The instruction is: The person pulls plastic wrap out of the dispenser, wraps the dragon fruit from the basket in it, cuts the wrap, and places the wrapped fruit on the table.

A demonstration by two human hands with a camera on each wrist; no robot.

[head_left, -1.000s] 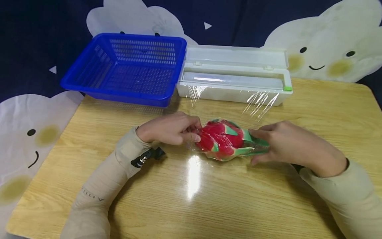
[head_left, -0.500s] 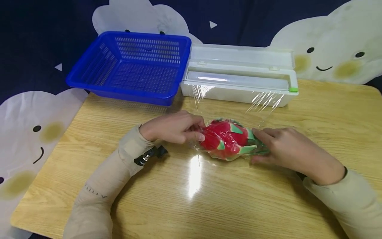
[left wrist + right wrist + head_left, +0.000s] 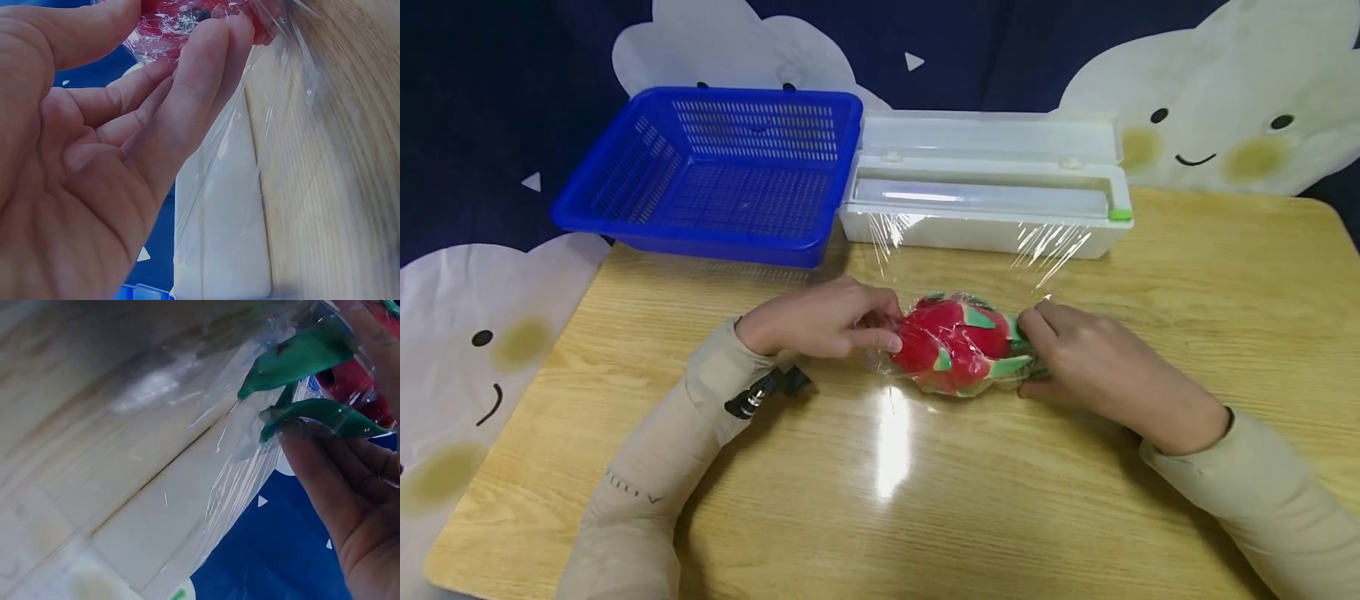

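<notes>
"Where do you have the dragon fruit?"

"On my head feed the red dragon fruit [image 3: 957, 343] sits about mid-desk [image 3: 1037, 500], closer to the far edge than to the near left corner, wrapped in clear film [image 3: 1037, 242]."

"And the fingers?"

"I see the left hand [image 3: 820, 321] gripping its left end between thumb and fingers [image 3: 200, 69]; the right hand [image 3: 1093, 362] clasps the green leafy end."

"Behind them?"

"A white box [image 3: 1097, 243] along the far edge, lid [image 3: 992, 137] raised, and a blue basket [image 3: 700, 242] over the far left corner"
</notes>
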